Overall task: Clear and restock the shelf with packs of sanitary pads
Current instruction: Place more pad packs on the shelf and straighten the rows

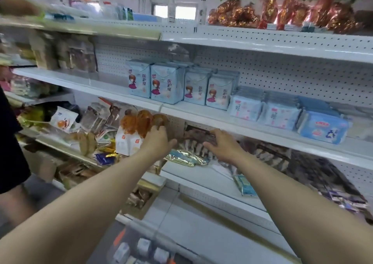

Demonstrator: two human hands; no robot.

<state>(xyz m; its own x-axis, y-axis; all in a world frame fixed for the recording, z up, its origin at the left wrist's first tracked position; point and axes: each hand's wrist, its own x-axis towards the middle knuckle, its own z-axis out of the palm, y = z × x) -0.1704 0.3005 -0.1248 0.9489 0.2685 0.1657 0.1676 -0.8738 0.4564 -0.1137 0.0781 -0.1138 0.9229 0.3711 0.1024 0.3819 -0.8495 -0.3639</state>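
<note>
Right hand (220, 142), centre frame, spreads flat on dark packs (193, 134); left hand (159, 140) grip unclear. Those pad packs (167, 84) look light, squashy; take the sides.

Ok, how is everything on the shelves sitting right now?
Tall light-blue girl-picture packs, standing upright.
Short pale-blue plastic packs, lined in rows.
Gold-and-blue foil pack, lying flat.
White plastic spray bottle, upright.
Left hand, reaching in, grip unclear.
Right hand, touching dark striped packs.
</note>
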